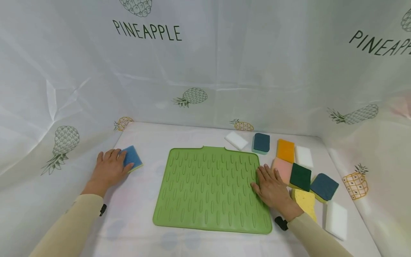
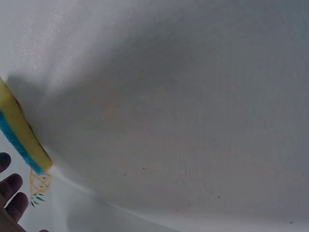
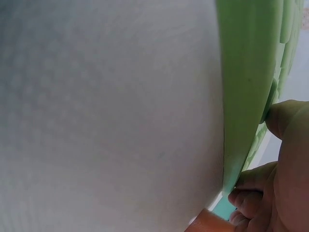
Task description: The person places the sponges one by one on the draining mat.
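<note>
On the left of the table lies a sponge (image 1: 132, 158) with a blue scouring face and a yellow body. My left hand (image 1: 111, 167) is at its left side, thumb and index finger beside its edge. In the left wrist view the sponge's yellow side (image 2: 21, 125) shows, with loosely spread fingertips near it. A green ribbed mat (image 1: 212, 189) lies flat in the middle. My right hand (image 1: 273, 187) rests on the mat's right edge, fingers extended. The right wrist view shows the thumb on the mat's raised rim (image 3: 246, 72).
Right of the mat lie several sponges, among them orange (image 1: 285, 150), pink (image 1: 282, 168), dark green (image 1: 300, 177), blue-topped (image 1: 324, 186) and yellow (image 1: 303, 200) ones. White blocks (image 1: 336, 220) lie around them. A dark blue-topped sponge (image 1: 261, 142) is behind the mat. Pineapple-print sheeting (image 1: 215, 71) surrounds the table.
</note>
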Demonstrator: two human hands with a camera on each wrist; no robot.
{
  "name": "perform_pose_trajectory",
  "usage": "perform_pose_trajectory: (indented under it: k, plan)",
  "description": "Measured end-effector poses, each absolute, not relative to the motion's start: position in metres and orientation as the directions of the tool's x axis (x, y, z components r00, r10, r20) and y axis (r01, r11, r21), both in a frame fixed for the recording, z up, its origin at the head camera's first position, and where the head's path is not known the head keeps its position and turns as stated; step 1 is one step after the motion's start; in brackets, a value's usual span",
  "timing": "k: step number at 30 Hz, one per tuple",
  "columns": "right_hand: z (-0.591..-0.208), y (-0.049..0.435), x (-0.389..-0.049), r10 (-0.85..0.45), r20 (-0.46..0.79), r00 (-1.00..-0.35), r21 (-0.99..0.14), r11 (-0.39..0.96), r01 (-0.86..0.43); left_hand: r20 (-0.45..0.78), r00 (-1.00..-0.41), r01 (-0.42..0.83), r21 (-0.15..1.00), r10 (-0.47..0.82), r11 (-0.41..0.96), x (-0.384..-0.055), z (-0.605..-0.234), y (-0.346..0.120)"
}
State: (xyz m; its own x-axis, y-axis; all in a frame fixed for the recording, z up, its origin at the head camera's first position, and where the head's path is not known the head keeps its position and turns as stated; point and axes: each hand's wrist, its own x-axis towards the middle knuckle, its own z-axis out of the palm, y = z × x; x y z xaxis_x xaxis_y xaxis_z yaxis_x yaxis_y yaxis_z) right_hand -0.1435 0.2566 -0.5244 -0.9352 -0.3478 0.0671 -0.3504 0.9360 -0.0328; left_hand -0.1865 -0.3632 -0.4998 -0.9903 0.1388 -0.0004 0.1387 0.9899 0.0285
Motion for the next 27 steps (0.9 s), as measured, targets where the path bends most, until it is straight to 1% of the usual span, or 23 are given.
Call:
perform_pose_trajectory:
  k: [4, 9, 15, 20, 27]
  plan:
    - [-0.527, 0.257, -0.144, -0.347, 0.067, -0.935, -0.027, 0.937, -0.350, 0.009, -0.992, 0.126, 0.034, 0.126, 0.991, -0.185, -0.497, -0.363]
    - [-0.528, 0.258, -0.145, -0.347, 0.067, -0.935, -0.031, 0.936, -0.350, 0.062, -0.993, 0.104, 0.065, 0.100, 0.992, -0.183, -0.495, -0.360]
    - [-0.527, 0.259, -0.145, -0.346, 0.068, -0.936, -0.030, 0.937, -0.349, 0.121, -0.987, 0.119, 0.104, 0.106, 0.987, -0.182, -0.495, -0.359]
    - [-0.526, 0.259, -0.144, -0.346, 0.070, -0.936, -0.034, 0.936, -0.349, 0.167, -0.980, 0.128, 0.104, 0.110, 0.986, -0.181, -0.494, -0.355]
    - [-0.525, 0.259, -0.144, -0.345, 0.063, -0.937, -0.048, 0.936, -0.348, 0.160, -0.982, 0.115, 0.093, 0.099, 0.989, -0.182, -0.492, -0.346]
